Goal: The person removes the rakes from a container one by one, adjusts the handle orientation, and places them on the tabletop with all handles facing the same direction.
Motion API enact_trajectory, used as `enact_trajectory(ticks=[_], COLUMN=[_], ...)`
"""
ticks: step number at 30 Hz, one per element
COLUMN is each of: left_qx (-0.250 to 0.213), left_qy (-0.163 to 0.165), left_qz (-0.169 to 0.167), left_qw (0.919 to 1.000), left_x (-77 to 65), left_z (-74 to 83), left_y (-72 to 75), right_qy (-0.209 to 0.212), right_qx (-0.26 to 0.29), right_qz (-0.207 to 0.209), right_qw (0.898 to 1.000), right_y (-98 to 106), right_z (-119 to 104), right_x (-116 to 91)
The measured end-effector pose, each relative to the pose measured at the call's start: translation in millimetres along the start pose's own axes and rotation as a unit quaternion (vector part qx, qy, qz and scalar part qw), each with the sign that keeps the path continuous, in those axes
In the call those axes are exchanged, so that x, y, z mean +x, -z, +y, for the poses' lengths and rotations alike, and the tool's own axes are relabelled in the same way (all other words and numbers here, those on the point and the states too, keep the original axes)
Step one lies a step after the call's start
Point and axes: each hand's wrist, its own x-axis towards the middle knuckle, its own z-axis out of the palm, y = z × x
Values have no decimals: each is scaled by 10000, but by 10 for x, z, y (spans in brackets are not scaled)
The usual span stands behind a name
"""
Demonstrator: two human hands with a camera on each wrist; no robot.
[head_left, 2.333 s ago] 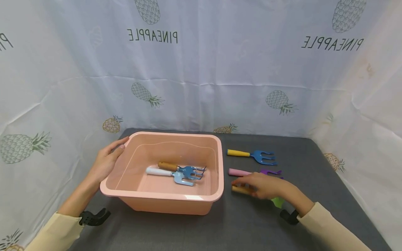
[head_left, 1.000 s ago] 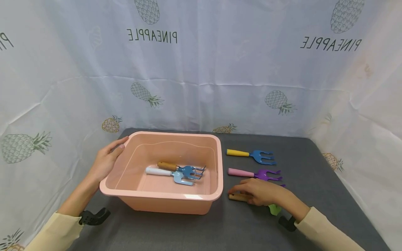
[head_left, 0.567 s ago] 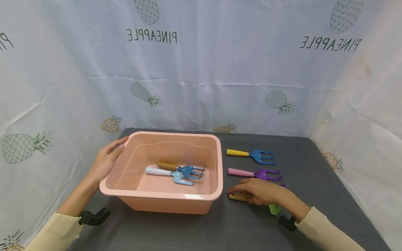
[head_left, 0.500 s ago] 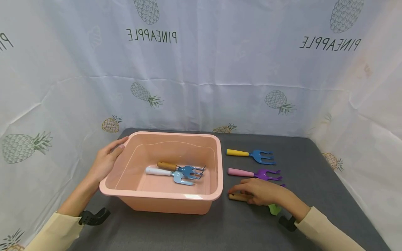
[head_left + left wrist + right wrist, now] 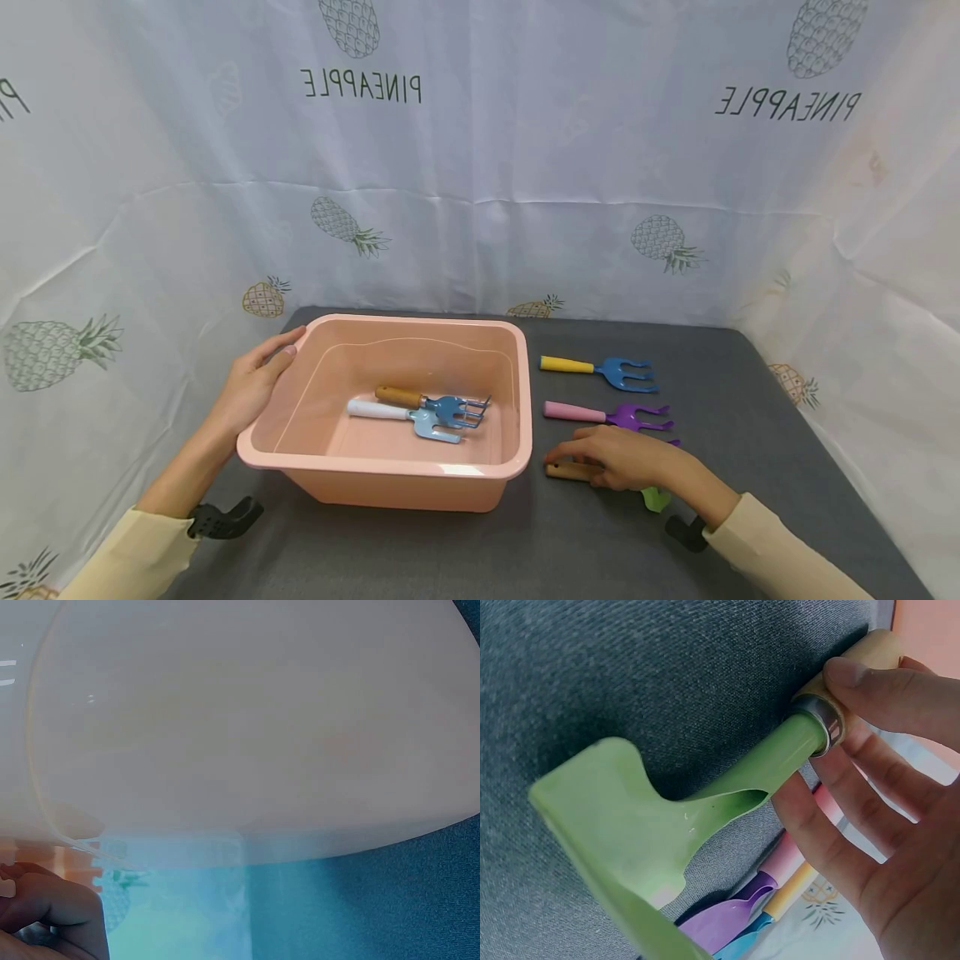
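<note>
Two bare hands are at work over a dark table (image 5: 585, 550). The left hand (image 5: 253, 390) grips the left rim of the pink tub (image 5: 397, 493), its fingers curled at the edge and the thumb lying along it. The right hand (image 5: 624, 458) pinches the wooden handle of the green tool (image 5: 750, 772), thumb on one side and fingers spread along the other, closed only as far as the handle's thickness. That tool is just beside the tub's right side, handle end toward it and broad green head pointing away; whether it touches the table under the hand I cannot tell. Beyond it lie the pink fork (image 5: 577, 412), its purple head partly behind the right hand, and, farther back, the yellow fork (image 5: 573, 366) with a blue head, both with handles toward the tub. Inside the tub, the brown rake (image 5: 442, 407) lies against the white fork (image 5: 382, 410), their heads overlapping toward the right wall. A white curtain (image 5: 480, 258) printed with pineapples hangs behind.
</note>
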Motion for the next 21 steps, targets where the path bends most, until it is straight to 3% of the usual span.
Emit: enact_trajectory(ticks=[21], left_qx=[-17], left_qy=[89], left_qz=[-67], left_qw=[9999], left_x=[13], left_z=[-18], left_y=[5], right_qy=[158], right_qx=[115], right_qz=[15], right_qw=[9998], right_y=[22], right_z=[16], right_x=[2])
